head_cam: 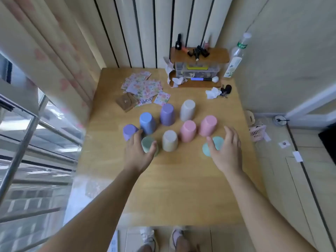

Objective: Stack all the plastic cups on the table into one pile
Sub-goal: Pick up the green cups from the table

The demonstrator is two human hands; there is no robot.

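Observation:
Several plastic cups stand upside down on the wooden table (pixel 181 188). Two purple cups (pixel 129 130) (pixel 167 113), a blue cup (pixel 147 122), a white cup (pixel 188 109), two pink cups (pixel 188 130) (pixel 208 125) and a beige cup (pixel 170 140) form a cluster. My left hand (pixel 138 151) hovers with fingers apart around a green cup (pixel 148 143). My right hand (pixel 225 151) is spread over a teal cup (pixel 216 144), partly hiding it. Whether either hand touches its cup is unclear.
Sticker sheets (pixel 143 87) and a brown card lie at the back left. A wooden shelf (pixel 200 55) with cosmetics, a clear box, a brush and a bottle (pixel 236 57) stand at the back right. Crumpled tissue and keys (pixel 225 90) lie beside them. A window is at the left.

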